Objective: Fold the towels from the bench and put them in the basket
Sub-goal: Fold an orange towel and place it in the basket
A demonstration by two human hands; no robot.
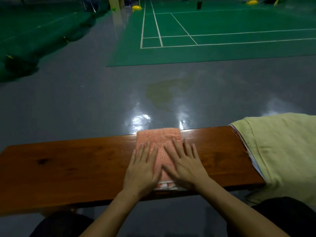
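A folded orange towel (159, 142) is laid across the middle of a polished reddish-brown wooden tabletop (68, 168), spanning it from far edge to near edge. It is pressed flat by both hands: the left hand (142, 170) and the right hand (185, 164) are spread side by side on it, fingers straight, nothing held in either grip. At the right end of the tabletop a pale yellow-green cloth (277, 151) is draped over other fabric layers, whose edges are seen beneath it. Beyond the tabletop a glossy grey floor (85, 100) is marked by light reflections and a yellowish stain (164, 93). Farther off, a green court mat (222, 40) with white lines is laid out.
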